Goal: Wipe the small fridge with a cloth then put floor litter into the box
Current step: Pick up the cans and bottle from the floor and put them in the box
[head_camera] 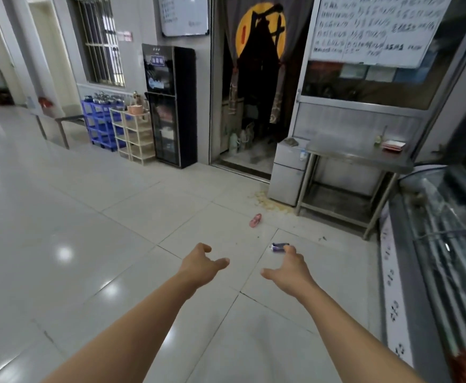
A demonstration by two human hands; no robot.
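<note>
With both hands, left (198, 265) and right (291, 269), empty and loosely spread over the floor (115, 217), walk to the fridge (287, 172) beside the tabletop (358, 156), take the likely cloth (290, 141) on top, leaving the wrappers (255, 220) (278, 247) until later.

No text before me can be read. The handwriting on the whiteboard (375, 29) at my upper right is blurred. Markings on the smaller board (184, 15) and the black cabinet label (157, 61) are likewise illegible.
</note>
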